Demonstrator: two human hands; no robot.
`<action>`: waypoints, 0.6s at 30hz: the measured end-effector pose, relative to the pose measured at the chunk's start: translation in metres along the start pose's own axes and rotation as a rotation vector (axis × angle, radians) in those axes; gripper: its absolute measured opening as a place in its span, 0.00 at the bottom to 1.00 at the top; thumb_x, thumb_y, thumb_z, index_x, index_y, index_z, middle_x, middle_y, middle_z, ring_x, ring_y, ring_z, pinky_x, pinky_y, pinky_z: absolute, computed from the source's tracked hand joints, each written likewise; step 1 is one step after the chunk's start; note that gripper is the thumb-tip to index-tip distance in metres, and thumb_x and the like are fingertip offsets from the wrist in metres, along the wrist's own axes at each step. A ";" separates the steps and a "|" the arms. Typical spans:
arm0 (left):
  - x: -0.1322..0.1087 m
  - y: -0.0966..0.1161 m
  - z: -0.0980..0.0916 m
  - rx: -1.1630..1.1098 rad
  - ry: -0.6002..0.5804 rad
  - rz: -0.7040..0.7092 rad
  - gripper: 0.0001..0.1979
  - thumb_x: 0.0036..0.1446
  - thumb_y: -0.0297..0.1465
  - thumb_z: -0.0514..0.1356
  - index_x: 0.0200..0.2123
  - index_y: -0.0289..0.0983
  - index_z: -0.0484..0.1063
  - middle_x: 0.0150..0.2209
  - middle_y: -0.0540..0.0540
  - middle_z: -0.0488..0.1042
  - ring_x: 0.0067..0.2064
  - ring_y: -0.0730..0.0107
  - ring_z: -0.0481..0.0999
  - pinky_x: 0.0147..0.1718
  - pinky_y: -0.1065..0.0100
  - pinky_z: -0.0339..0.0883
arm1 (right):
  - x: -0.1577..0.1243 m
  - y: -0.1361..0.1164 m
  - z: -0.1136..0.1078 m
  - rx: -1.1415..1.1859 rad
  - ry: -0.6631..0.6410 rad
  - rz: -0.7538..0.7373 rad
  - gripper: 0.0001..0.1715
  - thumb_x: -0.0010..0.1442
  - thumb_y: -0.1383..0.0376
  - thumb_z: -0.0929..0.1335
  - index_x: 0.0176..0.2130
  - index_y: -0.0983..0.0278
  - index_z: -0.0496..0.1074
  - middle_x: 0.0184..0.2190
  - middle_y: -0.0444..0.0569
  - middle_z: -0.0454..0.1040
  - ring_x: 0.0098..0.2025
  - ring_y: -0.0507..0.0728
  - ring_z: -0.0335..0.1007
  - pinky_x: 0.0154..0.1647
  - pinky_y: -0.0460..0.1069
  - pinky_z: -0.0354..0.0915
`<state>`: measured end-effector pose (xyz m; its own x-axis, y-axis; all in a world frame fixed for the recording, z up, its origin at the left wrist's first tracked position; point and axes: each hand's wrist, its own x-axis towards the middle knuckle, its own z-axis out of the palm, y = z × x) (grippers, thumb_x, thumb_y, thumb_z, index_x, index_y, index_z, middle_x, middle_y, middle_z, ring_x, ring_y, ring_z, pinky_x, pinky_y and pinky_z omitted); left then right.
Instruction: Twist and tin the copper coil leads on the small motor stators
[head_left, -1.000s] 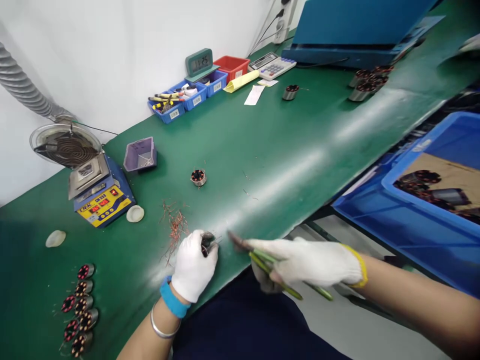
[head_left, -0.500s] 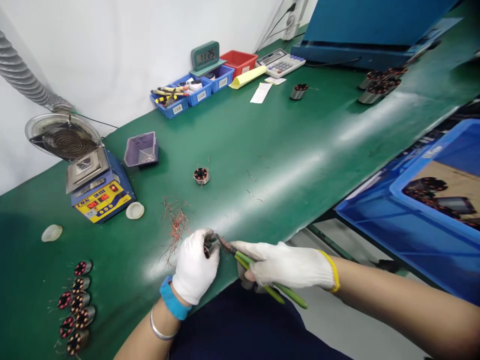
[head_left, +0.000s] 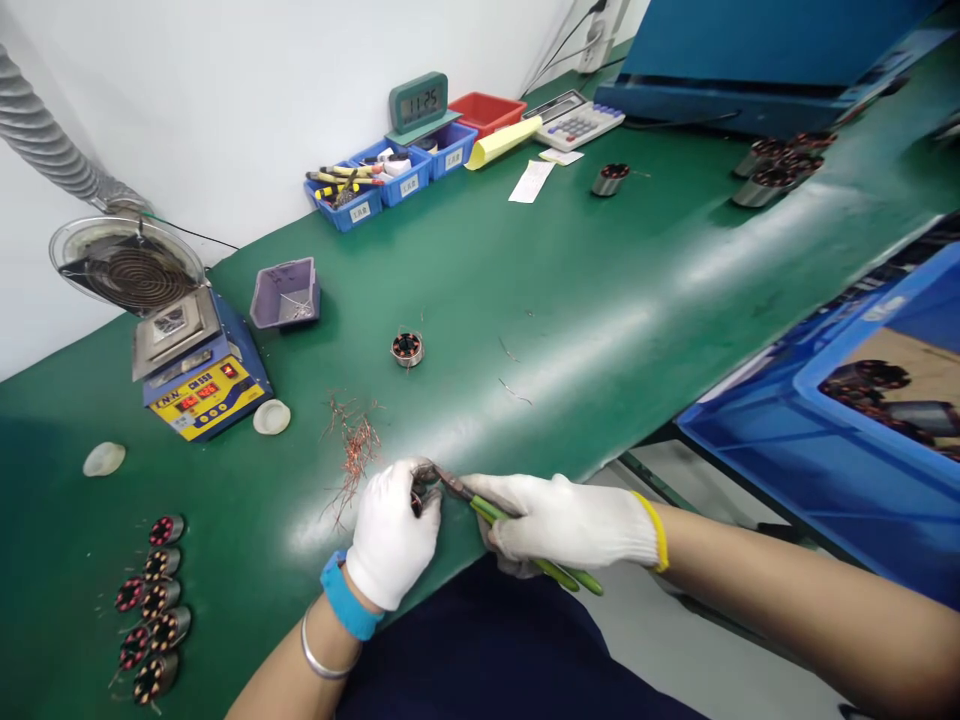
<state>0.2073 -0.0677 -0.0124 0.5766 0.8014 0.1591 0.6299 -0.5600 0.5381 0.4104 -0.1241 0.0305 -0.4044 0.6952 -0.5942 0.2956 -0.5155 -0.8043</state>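
My left hand (head_left: 394, 535), in a white glove, is closed around a wound motor stator (head_left: 417, 500), mostly hidden by the fingers. My right hand (head_left: 544, 522), gloved too, grips green-handled pliers (head_left: 487, 512). Their jaws reach the stator beside my left fingertips; what lies between the jaws is too small to make out. Left of my left hand lies a heap of copper wire clippings (head_left: 358, 445). Another stator (head_left: 407, 348) sits on the green table (head_left: 465, 280) beyond the heap. Several stators (head_left: 159, 600) stand in rows at the lower left.
A blue and yellow solder pot (head_left: 202, 390) stands at the left, near a purple tray (head_left: 286, 295). Blue bins (head_left: 360, 212), a clock (head_left: 418, 103) and a calculator (head_left: 581, 125) line the wall. A blue crate (head_left: 757, 430) with stators is at right.
The pliers' handles have drawn closer together in my right hand, and the jaws have come nearer to the stator. My left hand stays around the stator. The view has shifted slightly.
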 end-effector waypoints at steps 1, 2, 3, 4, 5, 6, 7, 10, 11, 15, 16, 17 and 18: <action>0.000 0.000 0.000 0.000 -0.002 0.001 0.09 0.54 0.24 0.56 0.40 0.40 0.67 0.36 0.45 0.76 0.38 0.61 0.75 0.38 0.62 0.69 | 0.000 -0.003 0.000 -0.013 -0.019 0.026 0.29 0.51 0.70 0.63 0.54 0.62 0.64 0.25 0.42 0.72 0.25 0.52 0.71 0.26 0.44 0.67; 0.000 0.000 0.000 0.001 -0.003 0.000 0.09 0.54 0.24 0.56 0.40 0.40 0.67 0.36 0.45 0.76 0.38 0.60 0.75 0.37 0.62 0.69 | 0.000 -0.005 0.000 -0.039 -0.033 0.050 0.29 0.51 0.70 0.62 0.54 0.62 0.63 0.24 0.42 0.71 0.24 0.52 0.71 0.24 0.44 0.66; 0.000 0.000 0.000 0.003 -0.002 -0.003 0.09 0.54 0.24 0.57 0.40 0.40 0.67 0.36 0.45 0.76 0.37 0.60 0.75 0.37 0.61 0.69 | 0.001 -0.007 -0.001 -0.070 -0.036 0.066 0.29 0.52 0.71 0.62 0.54 0.61 0.63 0.24 0.41 0.71 0.23 0.52 0.70 0.23 0.44 0.65; 0.000 0.000 0.000 0.002 0.001 -0.005 0.09 0.54 0.24 0.57 0.39 0.40 0.67 0.36 0.45 0.76 0.37 0.60 0.75 0.37 0.61 0.69 | 0.001 -0.009 -0.001 -0.095 -0.033 0.074 0.29 0.52 0.71 0.62 0.54 0.60 0.63 0.23 0.40 0.71 0.22 0.52 0.70 0.22 0.44 0.65; 0.000 0.000 0.000 -0.001 0.004 -0.007 0.09 0.54 0.24 0.57 0.39 0.40 0.67 0.35 0.45 0.76 0.37 0.60 0.75 0.37 0.61 0.69 | 0.002 -0.011 -0.002 -0.109 -0.029 0.080 0.30 0.52 0.71 0.62 0.54 0.59 0.63 0.22 0.40 0.70 0.21 0.52 0.69 0.22 0.44 0.65; 0.000 0.000 0.000 -0.006 0.006 -0.010 0.09 0.55 0.24 0.56 0.39 0.40 0.67 0.35 0.45 0.76 0.37 0.60 0.76 0.37 0.61 0.69 | 0.003 -0.012 -0.003 -0.116 -0.026 0.085 0.30 0.52 0.70 0.62 0.55 0.58 0.62 0.22 0.40 0.70 0.21 0.52 0.69 0.22 0.44 0.65; 0.000 0.000 0.001 -0.015 0.007 -0.014 0.09 0.55 0.24 0.56 0.39 0.40 0.67 0.35 0.45 0.76 0.37 0.61 0.76 0.37 0.61 0.69 | 0.003 -0.012 -0.003 -0.132 -0.019 0.085 0.30 0.52 0.70 0.61 0.56 0.58 0.62 0.22 0.40 0.71 0.21 0.52 0.70 0.24 0.45 0.66; -0.002 0.000 0.001 -0.054 0.005 -0.037 0.11 0.53 0.25 0.58 0.42 0.39 0.67 0.37 0.45 0.76 0.39 0.61 0.76 0.40 0.60 0.70 | 0.003 -0.008 -0.003 -0.378 0.131 0.048 0.31 0.55 0.66 0.62 0.59 0.58 0.61 0.28 0.45 0.75 0.28 0.56 0.74 0.29 0.48 0.66; -0.002 0.001 0.000 -0.069 0.002 -0.050 0.14 0.52 0.26 0.59 0.44 0.38 0.66 0.39 0.44 0.76 0.41 0.60 0.76 0.41 0.58 0.70 | 0.002 -0.004 -0.003 -0.527 0.243 0.027 0.31 0.57 0.65 0.62 0.60 0.58 0.60 0.33 0.48 0.76 0.32 0.59 0.74 0.31 0.49 0.66; -0.003 0.005 -0.016 -0.188 0.074 -0.139 0.25 0.47 0.28 0.64 0.50 0.38 0.65 0.45 0.42 0.75 0.46 0.59 0.75 0.49 0.55 0.69 | 0.002 0.012 -0.007 -1.120 0.680 -0.070 0.31 0.61 0.59 0.61 0.62 0.62 0.59 0.43 0.58 0.71 0.41 0.67 0.70 0.37 0.56 0.63; -0.003 0.005 -0.022 -0.244 0.135 -0.174 0.24 0.47 0.29 0.64 0.50 0.37 0.65 0.46 0.42 0.74 0.47 0.60 0.75 0.50 0.55 0.69 | 0.004 0.015 -0.008 -1.198 0.731 -0.108 0.30 0.61 0.59 0.61 0.61 0.64 0.60 0.42 0.60 0.70 0.41 0.68 0.69 0.38 0.57 0.63; -0.002 0.004 -0.027 -0.310 0.211 -0.209 0.23 0.49 0.30 0.63 0.50 0.37 0.65 0.46 0.41 0.74 0.47 0.61 0.75 0.50 0.56 0.68 | 0.006 0.016 -0.009 -1.237 0.765 -0.163 0.30 0.60 0.59 0.63 0.60 0.67 0.61 0.43 0.61 0.70 0.42 0.68 0.68 0.40 0.59 0.62; 0.000 0.002 -0.032 -0.377 0.295 -0.241 0.21 0.50 0.31 0.63 0.49 0.37 0.65 0.46 0.41 0.74 0.48 0.61 0.75 0.50 0.57 0.68 | 0.009 0.015 -0.008 -1.242 0.790 -0.244 0.31 0.59 0.59 0.64 0.58 0.69 0.62 0.44 0.62 0.69 0.44 0.69 0.66 0.43 0.60 0.62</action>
<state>0.1915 -0.0621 0.0150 0.2338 0.9535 0.1904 0.4650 -0.2816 0.8393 0.4185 -0.1217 0.0128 -0.1098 0.9935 0.0305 0.9851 0.1129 -0.1294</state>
